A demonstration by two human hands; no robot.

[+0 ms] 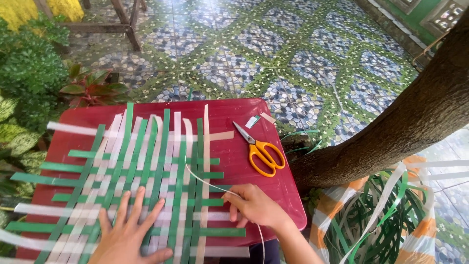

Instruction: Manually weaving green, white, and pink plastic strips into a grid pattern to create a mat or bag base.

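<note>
Left hand (128, 233) lies flat, fingers spread, holding nothing, pressing the woven mat (141, 186) of glossy green and white flat strips onto the smooth red tabletop (234, 117). Right hand (254, 205) is closed, pinching a thin white strip (207, 183) at the mat's right edge. Strip ends overhang left and front. Bare room on the right holds orange-handled scissors (261, 151); a rough tree trunk (391, 132) crowds that edge.

Striped orange-white bag (415, 230) of strips, right of table (234, 110)
</note>
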